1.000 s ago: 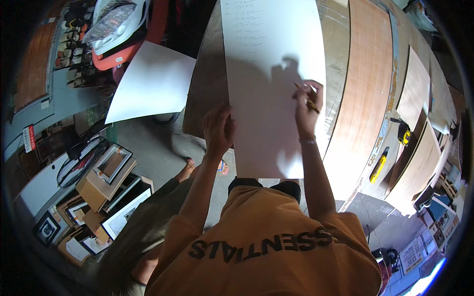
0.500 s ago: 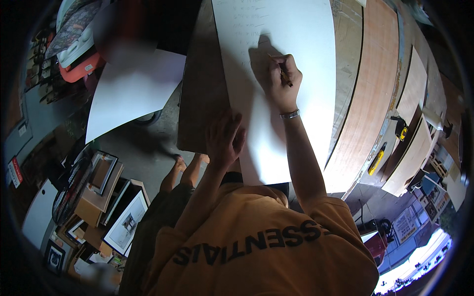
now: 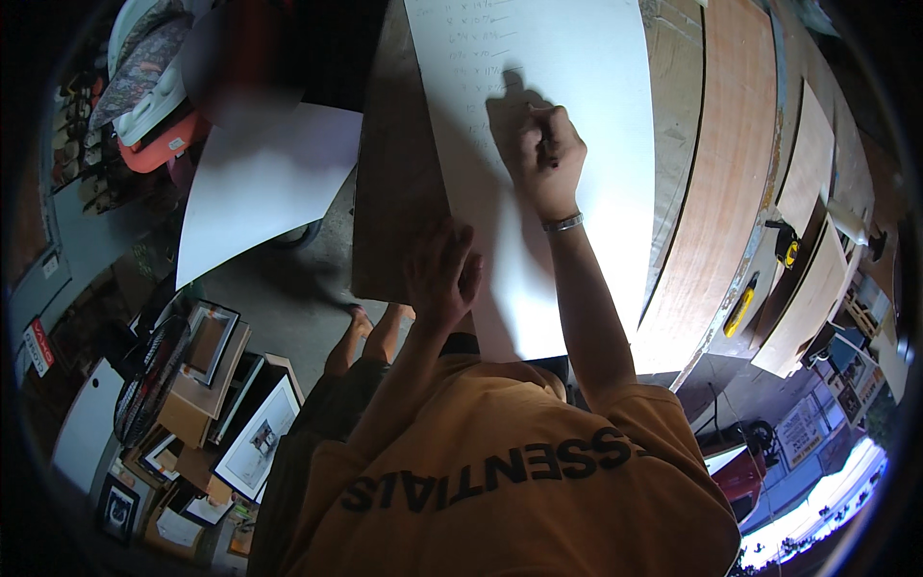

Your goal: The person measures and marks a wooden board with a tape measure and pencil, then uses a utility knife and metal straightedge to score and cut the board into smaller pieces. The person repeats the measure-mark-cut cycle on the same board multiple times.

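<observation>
A large white sheet (image 3: pixel 596 240) lies lengthwise before me, with rows of faint handwriting near its far end. My right hand (image 3: pixel 553 159) is closed round a short pencil (image 3: pixel 551 154), held over the sheet below the written rows. Its tip is hard to make out against the hand's shadow. My left hand (image 3: pixel 442 279) lies with its fingers stretched out at the sheet's near left edge, partly over a dark brown board (image 3: pixel 389 212). Nothing shows in that hand.
Long wooden planks (image 3: pixel 726 183) lie to the right, with a yellow-handled cutter (image 3: pixel 739 307) and a tape measure (image 3: pixel 788 247) beyond them. Another white sheet (image 3: pixel 264 192) is at left. Picture frames (image 3: pixel 258 438) and a black fan (image 3: pixel 149 380) stand lower left.
My right hand still grips the pencil, which now stands more upright in the fingers. The view has shifted slightly, showing more of the written rows. My left hand stays at the sheet's edge.
</observation>
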The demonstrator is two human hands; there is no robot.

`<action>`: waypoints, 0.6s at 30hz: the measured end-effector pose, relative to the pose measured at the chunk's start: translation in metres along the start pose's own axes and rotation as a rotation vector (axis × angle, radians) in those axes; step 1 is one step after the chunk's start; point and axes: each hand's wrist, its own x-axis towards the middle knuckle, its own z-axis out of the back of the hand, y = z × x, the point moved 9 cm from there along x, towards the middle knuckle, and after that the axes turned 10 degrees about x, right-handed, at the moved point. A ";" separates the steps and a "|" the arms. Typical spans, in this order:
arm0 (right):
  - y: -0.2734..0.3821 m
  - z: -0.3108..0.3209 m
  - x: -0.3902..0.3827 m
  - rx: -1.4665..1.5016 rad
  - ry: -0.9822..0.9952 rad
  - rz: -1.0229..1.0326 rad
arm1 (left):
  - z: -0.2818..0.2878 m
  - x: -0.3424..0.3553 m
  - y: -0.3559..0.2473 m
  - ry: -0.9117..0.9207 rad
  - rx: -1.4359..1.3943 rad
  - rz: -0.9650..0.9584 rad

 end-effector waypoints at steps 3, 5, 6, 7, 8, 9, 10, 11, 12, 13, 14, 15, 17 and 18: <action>-0.012 0.029 -0.003 0.478 -0.166 -0.118 | -0.002 -0.002 -0.001 -0.005 0.008 -0.019; -0.019 0.063 -0.007 0.484 -0.259 -0.188 | 0.004 -0.015 0.004 -0.047 -0.102 0.065; -0.015 0.085 -0.013 0.446 -0.284 -0.159 | 0.009 -0.028 0.010 -0.083 -0.223 0.167; -0.015 0.111 -0.021 0.395 -0.333 -0.187 | 0.011 -0.045 0.013 -0.100 -0.345 0.273; -0.013 0.137 -0.030 0.350 -0.346 -0.181 | 0.013 -0.070 0.015 -0.051 -0.341 0.419; -0.013 0.165 -0.040 0.301 -0.360 -0.210 | 0.019 -0.097 0.013 -0.018 -0.342 0.513; -0.012 0.190 -0.047 0.248 -0.349 -0.225 | 0.007 -0.121 0.012 0.206 -0.381 0.598; -0.014 0.208 -0.050 0.183 -0.330 -0.248 | -0.008 -0.145 0.011 0.446 -0.398 0.684; -0.016 0.224 -0.051 0.070 -0.310 -0.270 | -0.004 -0.145 -0.003 0.409 -0.502 0.527; -0.016 0.237 -0.049 -0.134 -0.263 -0.295 | -0.005 -0.147 -0.014 0.431 -0.574 0.424; -0.024 0.245 -0.040 -0.192 -0.219 -0.355 | -0.012 -0.152 -0.019 0.536 -0.668 0.384; -0.024 0.243 -0.025 -0.043 -0.199 -0.271 | -0.017 -0.153 -0.014 0.570 -0.707 0.435; -0.022 0.238 0.014 0.025 -0.218 -0.112 | -0.032 -0.165 -0.002 0.795 -0.841 0.639; -0.017 0.235 0.036 -0.038 -0.226 -0.018 | -0.031 -0.165 0.007 0.810 -0.799 0.673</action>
